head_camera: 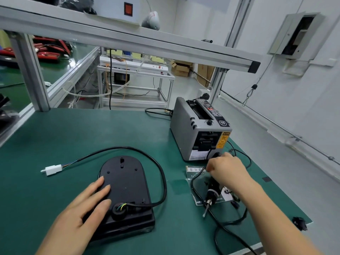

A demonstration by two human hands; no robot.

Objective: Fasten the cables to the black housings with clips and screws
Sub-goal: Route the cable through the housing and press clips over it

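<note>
The black housing (127, 183) lies flat under the fingers of the left grip (82, 208), rounded end away. Its cable (128, 147) arcs beyond them to a white connector (53, 169).

Tabletop (64, 135): flat dark green, no pattern.
Housing (127, 181): black all over.
Cable (161, 173): black sheath. The bared cores (122, 206) at the grommet show yellow and green (blue also shows near the plug end).
Connector (53, 170): white.
Tape dispenser (185, 133): grey case, black top panel, one yellow warning label (223, 139) with black print.
Screwdriver (211, 195): black body, silver bit.
Trays (47, 50) at back left: red.
</note>
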